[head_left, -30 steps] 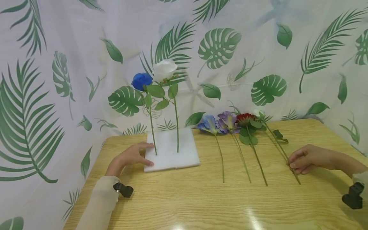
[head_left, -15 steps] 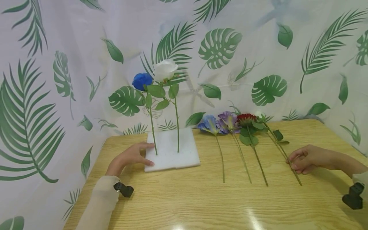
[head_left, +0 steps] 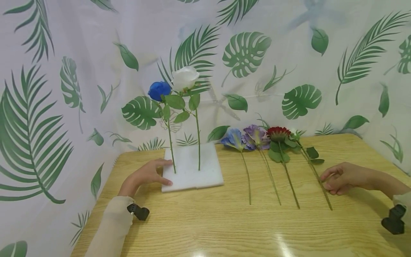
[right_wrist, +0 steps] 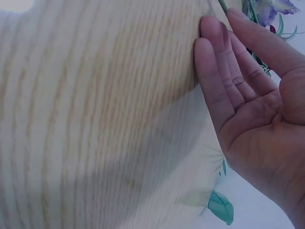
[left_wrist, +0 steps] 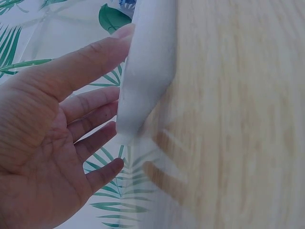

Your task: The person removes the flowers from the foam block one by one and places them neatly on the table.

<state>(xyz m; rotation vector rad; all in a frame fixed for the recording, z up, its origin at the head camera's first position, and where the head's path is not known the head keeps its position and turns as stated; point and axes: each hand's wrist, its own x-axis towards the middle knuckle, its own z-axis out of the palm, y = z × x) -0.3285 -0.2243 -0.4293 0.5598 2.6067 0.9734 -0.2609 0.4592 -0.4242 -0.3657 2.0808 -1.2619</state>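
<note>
A white foam block (head_left: 208, 169) lies on the wooden table (head_left: 224, 225), with a blue rose (head_left: 158, 90) and a white rose (head_left: 184, 77) standing upright in it. My left hand (head_left: 147, 175) rests open against the block's left edge. In the left wrist view the straight fingers of my left hand (left_wrist: 62, 143) touch the foam block (left_wrist: 147, 62). Right of the block, a blue flower (head_left: 232, 139), a purple flower (head_left: 255, 134) and a red flower (head_left: 277, 132) lie side by side. My right hand (head_left: 327, 179) pinches the stem of the rightmost flower, a white bud (head_left: 293, 135). Thumb and fingers of my right hand (right_wrist: 224, 33) meet at that stem.
A leaf-printed cloth (head_left: 289, 53) hangs close behind and to the left of the table. The table's right edge lies just beyond my right forearm. A black wrist camera sits on each sleeve. Bare wood (head_left: 205, 228) stretches across the near half.
The white-bud flower has shifted in my right hand: its head swung a little right and its stem end moved left. The left hand and the foam block stay put.
</note>
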